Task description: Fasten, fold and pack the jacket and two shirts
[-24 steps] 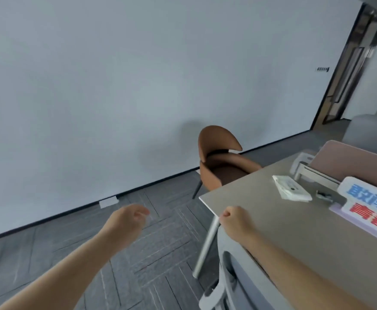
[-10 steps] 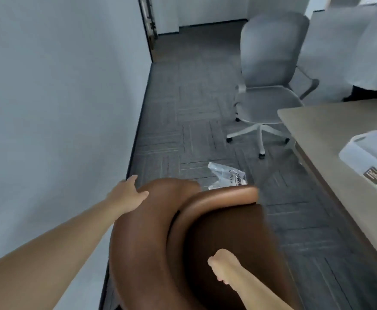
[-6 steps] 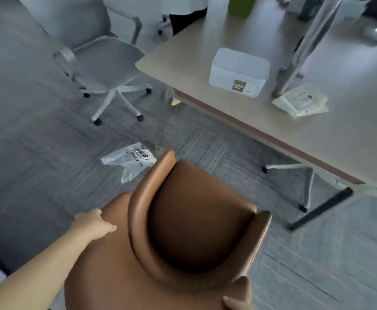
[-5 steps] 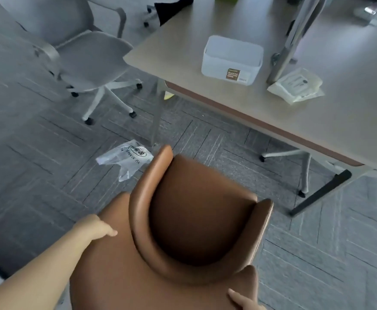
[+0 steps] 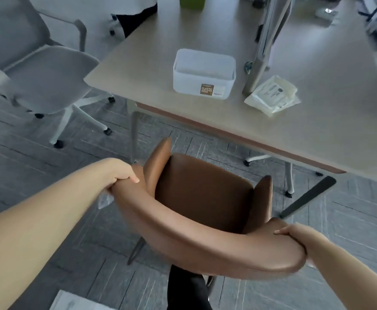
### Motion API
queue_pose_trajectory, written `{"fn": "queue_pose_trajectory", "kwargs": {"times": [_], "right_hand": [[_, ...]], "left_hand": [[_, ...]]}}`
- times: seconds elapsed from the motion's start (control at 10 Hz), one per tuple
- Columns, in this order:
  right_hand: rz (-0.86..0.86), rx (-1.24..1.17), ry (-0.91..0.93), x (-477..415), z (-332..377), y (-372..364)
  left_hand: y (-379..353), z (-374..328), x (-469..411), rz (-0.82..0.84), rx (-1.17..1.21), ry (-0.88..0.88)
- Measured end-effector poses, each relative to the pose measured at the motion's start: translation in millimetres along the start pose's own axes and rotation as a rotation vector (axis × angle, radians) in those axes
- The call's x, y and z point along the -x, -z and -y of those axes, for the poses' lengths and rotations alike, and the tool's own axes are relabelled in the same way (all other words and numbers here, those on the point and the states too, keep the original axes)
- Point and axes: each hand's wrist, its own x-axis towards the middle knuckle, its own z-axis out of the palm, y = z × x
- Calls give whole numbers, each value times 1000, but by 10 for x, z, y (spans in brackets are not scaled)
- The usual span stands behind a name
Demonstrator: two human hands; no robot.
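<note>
No jacket or shirt is clearly in view. A brown leather chair (image 5: 205, 198) stands in front of me, facing the table. My left hand (image 5: 120, 173) grips the left end of its curved backrest, thumb on top. My right hand (image 5: 295, 238) grips the right end of the backrest, fingers curled round it. A white plastic storage box (image 5: 203, 72) sits on the beige table (image 5: 317, 121) near its front left corner.
A flat plastic-wrapped packet (image 5: 272, 95) lies right of the box, beside a metal post (image 5: 261, 52). A grey office chair (image 5: 42, 74) stands at the left on the grey carpet. A green thing (image 5: 192, 2) stands at the table's far edge. Table legs (image 5: 306, 198) reach under the table.
Both hands have closed on the ends of the chair's backrest. The chair now sits closer to the table and fully faces it; the plastic bag on the floor is hidden behind my left arm.
</note>
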Motion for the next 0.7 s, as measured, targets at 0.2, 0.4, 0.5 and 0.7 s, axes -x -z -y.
{"fn": "queue_pose_trajectory", "kwargs": {"times": [0.2,0.4,0.5,0.7], "right_hand": [[-84,-110,136,-471,1307,207],[-137,-183,35,-929,1452,-92],[-228,-243,65,-1110,1436,-184],[-102,-114,274,-833,1570,-165]], "left_hand": [[327,-1078,-426,-59,126,-61],[189,-1085,-1009,-64,458,51],[-85,-948,-1176,-80,648,99],[-2,-1131,-1116,-20,930,-149]]}}
